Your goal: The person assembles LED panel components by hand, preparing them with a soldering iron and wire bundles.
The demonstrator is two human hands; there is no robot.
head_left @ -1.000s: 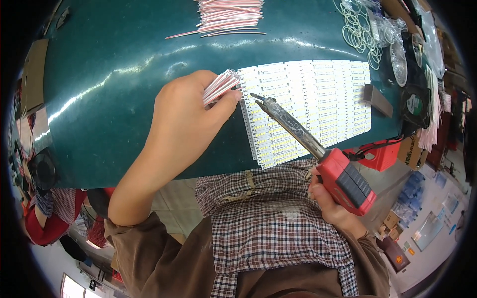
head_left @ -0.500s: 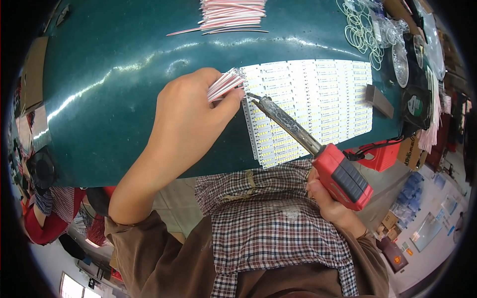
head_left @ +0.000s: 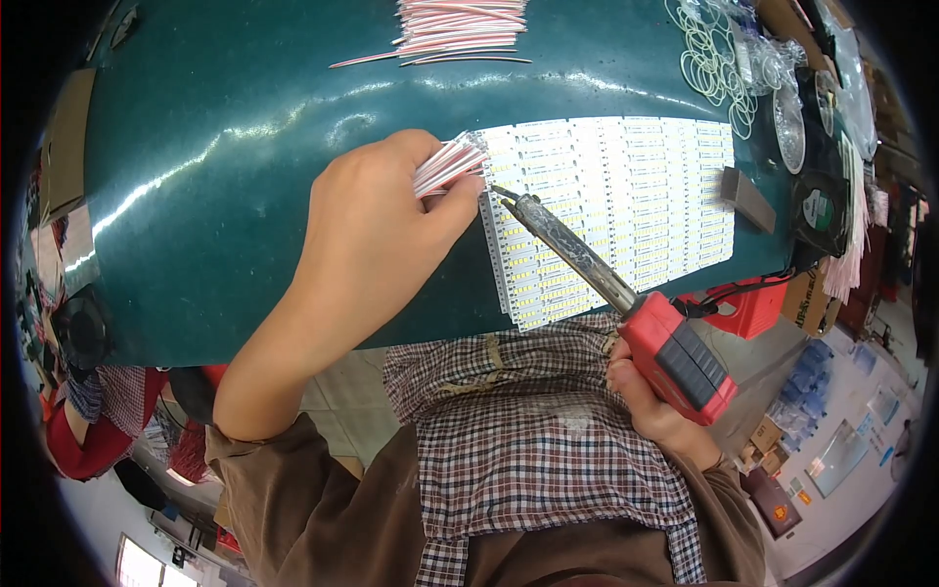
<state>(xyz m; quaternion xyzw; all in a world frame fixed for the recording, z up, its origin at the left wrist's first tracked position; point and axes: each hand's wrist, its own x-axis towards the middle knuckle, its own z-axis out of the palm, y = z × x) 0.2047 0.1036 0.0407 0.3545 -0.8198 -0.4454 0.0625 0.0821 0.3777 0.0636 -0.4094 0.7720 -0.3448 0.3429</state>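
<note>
My left hand (head_left: 367,215) is closed round a bundle of thin red and white wires (head_left: 450,166). Its thumb and the wire ends are at the left edge of a stack of white LED circuit boards (head_left: 611,210), which carry rows of small yellow chips. Gripped in my right hand (head_left: 653,406) is a soldering iron (head_left: 677,357) with a red and black handle. Its long metal barrel slants up and left, and the dark tip is over the boards' left edge, close to my left thumb. Whether the tip touches a board, I cannot tell.
More red and white wires (head_left: 460,29) lie piled at the far side of the green table (head_left: 215,225). A grey metal block (head_left: 748,201) sits at the boards' right end. Beyond are pale cord loops (head_left: 709,59) and a small black fan (head_left: 820,210). A red box (head_left: 753,308) stands by the right edge.
The soldering iron has shifted slightly right, its handle a little lower. My left hand has edged slightly right with the wires. The boards look unmoved.
</note>
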